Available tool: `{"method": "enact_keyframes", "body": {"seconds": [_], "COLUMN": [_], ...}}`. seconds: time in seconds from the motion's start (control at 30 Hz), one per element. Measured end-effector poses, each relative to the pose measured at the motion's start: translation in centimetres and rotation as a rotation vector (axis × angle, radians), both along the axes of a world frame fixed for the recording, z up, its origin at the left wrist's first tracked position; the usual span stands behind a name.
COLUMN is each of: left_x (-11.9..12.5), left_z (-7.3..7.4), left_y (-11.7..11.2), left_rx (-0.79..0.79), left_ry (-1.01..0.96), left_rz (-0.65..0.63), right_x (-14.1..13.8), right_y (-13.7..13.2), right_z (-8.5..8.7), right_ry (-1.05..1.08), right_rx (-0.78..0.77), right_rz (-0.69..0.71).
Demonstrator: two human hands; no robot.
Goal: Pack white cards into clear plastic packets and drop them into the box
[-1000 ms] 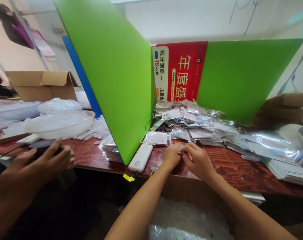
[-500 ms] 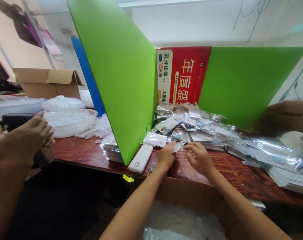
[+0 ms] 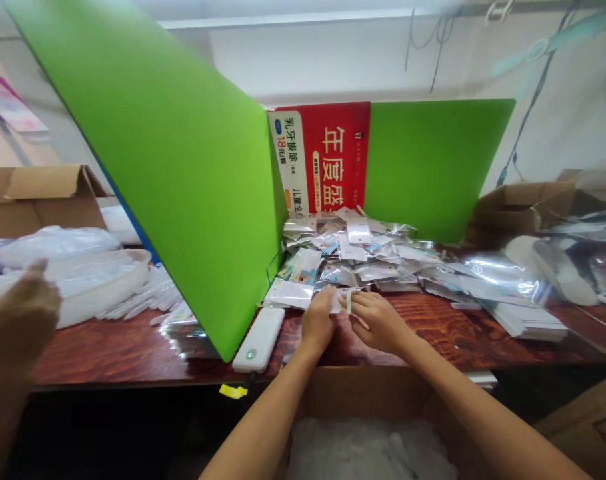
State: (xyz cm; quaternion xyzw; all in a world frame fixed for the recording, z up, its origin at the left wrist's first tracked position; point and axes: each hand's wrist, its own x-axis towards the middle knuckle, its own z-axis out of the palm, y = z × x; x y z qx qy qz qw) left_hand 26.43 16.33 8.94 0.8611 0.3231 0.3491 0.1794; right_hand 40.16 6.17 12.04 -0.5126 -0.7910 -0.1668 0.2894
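Note:
My left hand [image 3: 319, 320] is closed on a small white packet [image 3: 337, 301] above the front of the table. A narrow pale strip [image 3: 349, 302] stands up at the packet's right end. The fingers of my right hand [image 3: 380, 321] are bent together at that strip, seemingly pinching it; my fingertips are partly hidden. Just behind both hands lies a heap of cards in clear plastic sleeves [image 3: 357, 250]. Below my forearms, an open cardboard box [image 3: 363, 393] contains whitish, translucent pieces that are too blurred to name.
A green board [image 3: 183, 167] rises on the left, beside a white power bank [image 3: 259, 340] with a cable. Further left are a white basin [image 3: 137, 267] and another person's blurred hand [image 3: 23, 313]. Stacked cards [image 3: 525, 320] lie at the right.
The view has turned left-to-right, so the table's things appear further left. My right fingers have come closer to the strip and my left hand. The other person's hand has partly left the view.

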Motion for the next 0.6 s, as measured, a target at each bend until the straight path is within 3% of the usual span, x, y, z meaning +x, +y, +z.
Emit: {"method": "enact_keyframes", "body": {"seconds": [0.17, 0.33, 0.47, 0.6], "left_x": [0.0, -0.2, -0.5, -0.6], "left_z": [0.0, 0.0, 0.5, 1.3], "left_y": [-0.3, -0.7, -1.2, -1.6], "left_rx": [0.086, 0.200, 0.073, -0.152], "left_ry": [-0.004, -0.007, -0.058, -0.188], "left_rz": [-0.036, -0.132, -0.141, -0.114], "right_x": [0.0, -0.6, -1.2, -1.5], "right_y": [0.1, 0.5, 1.1, 1.2], "right_z": [-0.3, -0.1, -0.6, -0.8], "right_ry": [0.047, 0.089, 0.037, 0.079], "right_rx": [-0.028, -0.114, -0.086, 0.106], "right_rz": [-0.003, 0.106, -0.026, -0.093]}}
